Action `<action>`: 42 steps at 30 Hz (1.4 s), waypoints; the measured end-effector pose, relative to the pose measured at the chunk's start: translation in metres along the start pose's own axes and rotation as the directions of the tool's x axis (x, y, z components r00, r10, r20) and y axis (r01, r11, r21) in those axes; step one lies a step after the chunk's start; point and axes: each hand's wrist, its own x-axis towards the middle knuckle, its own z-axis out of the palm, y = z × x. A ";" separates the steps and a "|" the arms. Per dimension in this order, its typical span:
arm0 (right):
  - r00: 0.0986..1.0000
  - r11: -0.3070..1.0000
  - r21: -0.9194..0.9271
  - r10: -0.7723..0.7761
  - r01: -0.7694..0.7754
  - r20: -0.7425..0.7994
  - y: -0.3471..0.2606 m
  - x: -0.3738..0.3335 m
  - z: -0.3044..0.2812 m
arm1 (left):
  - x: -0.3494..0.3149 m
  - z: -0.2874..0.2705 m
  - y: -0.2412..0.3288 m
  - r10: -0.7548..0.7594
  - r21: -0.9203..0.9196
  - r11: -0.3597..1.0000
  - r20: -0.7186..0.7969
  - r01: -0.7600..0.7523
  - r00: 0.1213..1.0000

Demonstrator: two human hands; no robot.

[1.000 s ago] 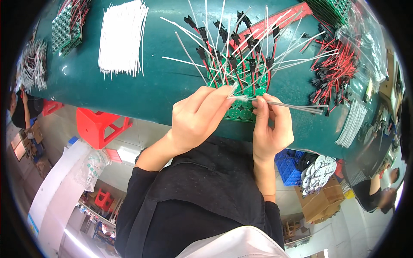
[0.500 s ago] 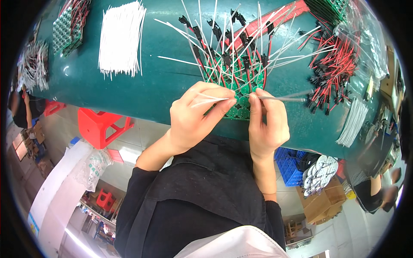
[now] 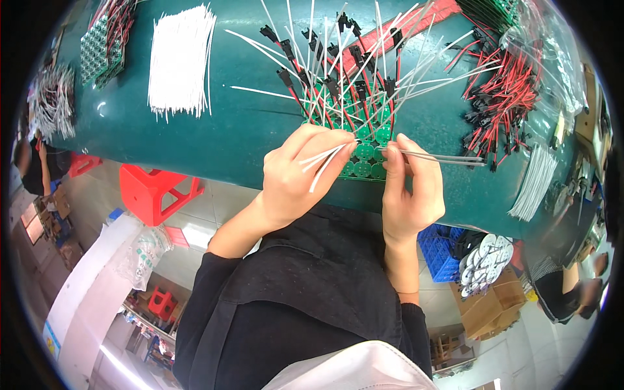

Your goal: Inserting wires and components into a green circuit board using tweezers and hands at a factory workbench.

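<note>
Between both hands (each pinching white ties) lies the green board

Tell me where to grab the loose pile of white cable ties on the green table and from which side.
Grip the pile of white cable ties across its middle, coming down from above, with fingers closing in from its two long sides. The ties lie flat and roughly parallel, so pinching across them likely gathers a bundle; the ends are ragged and fan out. The left hand already holds a few ties.
</note>
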 end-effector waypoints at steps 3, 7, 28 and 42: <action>1.000 1.000 -0.001 0.018 -0.018 -0.020 0.005 -0.001 -0.002 | -0.001 0.001 0.000 0.001 0.032 0.999 0.002 -0.001 1.000; 0.999 1.000 -0.011 0.006 -0.006 -0.043 0.009 -0.001 -0.002 | -0.004 0.004 -0.004 0.061 0.083 0.995 0.002 -0.061 0.998; 0.992 0.993 -0.026 -0.115 0.114 -0.046 0.016 0.002 0.005 | 0.004 0.014 0.006 0.015 -0.064 0.998 0.005 -0.015 1.000; 1.000 0.999 0.053 0.012 -0.011 -0.018 0.015 -0.003 -0.010 | 0.006 0.016 0.008 -0.002 0.013 1.000 0.032 0.002 0.999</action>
